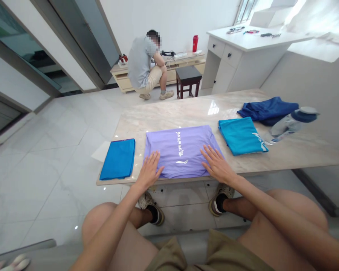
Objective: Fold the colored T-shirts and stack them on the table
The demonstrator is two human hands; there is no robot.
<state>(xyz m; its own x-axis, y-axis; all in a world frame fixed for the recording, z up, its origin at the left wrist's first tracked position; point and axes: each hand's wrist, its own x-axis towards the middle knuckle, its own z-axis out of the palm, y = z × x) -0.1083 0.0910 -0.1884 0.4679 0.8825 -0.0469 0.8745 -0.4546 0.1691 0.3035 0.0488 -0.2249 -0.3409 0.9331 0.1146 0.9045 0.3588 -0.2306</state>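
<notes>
A lavender T-shirt [164,145] with white lettering and a small white logo lies folded into a rectangle on the marble-patterned table [169,114]. My left hand [150,169] rests on its near left corner, fingers spread. On the near right side of the shirt lies my right hand [217,163], flat with fingers apart. To the left sits a folded blue cloth [118,160] with a dark purple edge. A folded turquoise garment [238,135] with white print lies to the right of the shirt.
Behind the turquoise garment are a crumpled navy garment [268,109] and a leaning-looking clear bottle [286,124] with a blue-and-white lid. Beyond the table, a person [139,62] squats by a low cabinet [122,81]. A dark stool [188,75] and white desk [251,43] stand nearby.
</notes>
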